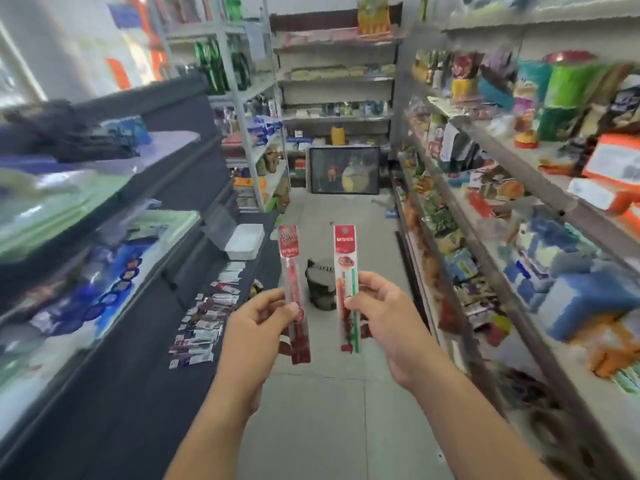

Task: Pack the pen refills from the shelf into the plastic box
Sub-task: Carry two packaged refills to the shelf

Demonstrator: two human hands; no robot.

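I log, frame centre: left hand (263,320) pinches a red refill pack (290,258), and right hand (384,306) pinches a white-backed refill pack (344,254). Both are upright (labels readable, likely for sorting). The plastic box (244,241) sits centre-left on the dark shelf (138,393), past the loose refill packs (204,323).

Narrow shop aisle, pale tiled floor (332,414), packed metal shelving (512,161) alongside, framed picture (344,170) at the far end

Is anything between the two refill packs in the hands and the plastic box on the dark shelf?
Nothing visible does. Open air lies between the red refill pack in the left hand, the white refill pack in the right hand, and the plastic box. Loose refill packs lie flat on the shelf before it.
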